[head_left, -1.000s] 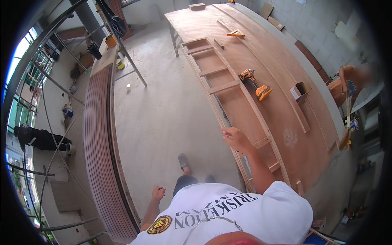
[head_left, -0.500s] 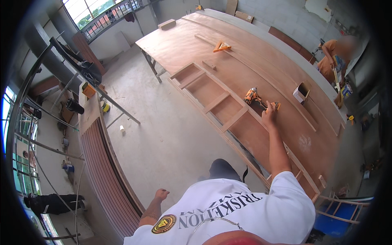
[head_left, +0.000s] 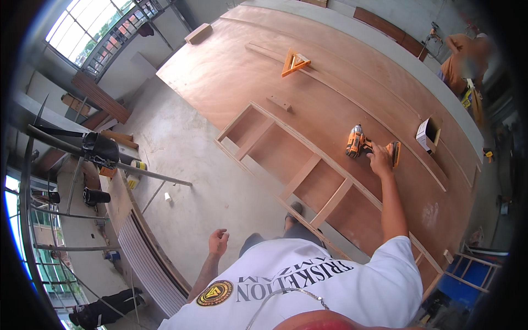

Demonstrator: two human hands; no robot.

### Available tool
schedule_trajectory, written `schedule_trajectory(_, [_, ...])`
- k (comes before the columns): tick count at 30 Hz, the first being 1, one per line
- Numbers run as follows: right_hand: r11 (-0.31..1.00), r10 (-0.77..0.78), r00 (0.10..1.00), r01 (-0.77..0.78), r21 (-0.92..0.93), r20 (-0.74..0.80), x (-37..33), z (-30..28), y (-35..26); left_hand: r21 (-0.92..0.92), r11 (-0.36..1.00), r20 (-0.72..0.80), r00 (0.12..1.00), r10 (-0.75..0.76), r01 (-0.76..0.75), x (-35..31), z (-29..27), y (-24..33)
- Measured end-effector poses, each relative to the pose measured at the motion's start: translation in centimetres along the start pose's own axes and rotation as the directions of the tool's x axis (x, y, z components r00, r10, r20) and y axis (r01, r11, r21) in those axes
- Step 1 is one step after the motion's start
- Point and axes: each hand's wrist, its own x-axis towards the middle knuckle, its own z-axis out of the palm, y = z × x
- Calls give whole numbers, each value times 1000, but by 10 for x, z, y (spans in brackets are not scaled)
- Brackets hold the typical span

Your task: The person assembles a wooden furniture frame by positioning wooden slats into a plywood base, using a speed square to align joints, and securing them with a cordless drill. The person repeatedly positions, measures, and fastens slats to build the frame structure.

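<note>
My right arm stretches out over the table, and my right hand (head_left: 379, 159) is closed round the handle of an orange and black cordless impact driver (head_left: 355, 142). The driver lies on its side on the brown plywood tabletop. Just beside it is a ladder-like wooden frame (head_left: 302, 177) of thin strips and cross pieces, lying along the table's near edge. Low at my left side, over the floor, my left hand (head_left: 218, 242) has its fingers curled in; whether a small thing is in them I cannot make out.
On the plywood (head_left: 214, 66) lie an orange speed square (head_left: 295, 62), a small wood block (head_left: 279, 103), long strips and an open box (head_left: 428, 135). Grooved panels (head_left: 146, 258) and metal scaffolding (head_left: 148, 171) stand left. Another person (head_left: 465, 60) works beyond the table.
My right fingers have gone from reaching at the driver's handle to closing round it. My left hand has come up a little. The whole view has shifted, and my foot shows under the frame.
</note>
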Motion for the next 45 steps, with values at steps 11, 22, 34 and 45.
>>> schedule_trajectory(11, [957,201,878,-82,277,-434,-73,20,-108,159,575,331,592,735,-803,244,44,370])
schedule_trajectory(22, [-477,867,419,536,696,271,-258,-1,-212,429,252,600,482,639,-868,400,196,443])
schedule_trajectory(34, [112,976,-83,-604,789,-202,-296,55,-231,452,-116,717,283,637,-884,391,184,470])
schedule_trajectory(45, [-348,916,-197,40,937,349,-320,95,-224,125,-347,797,-114,593,-929,412,192,474])
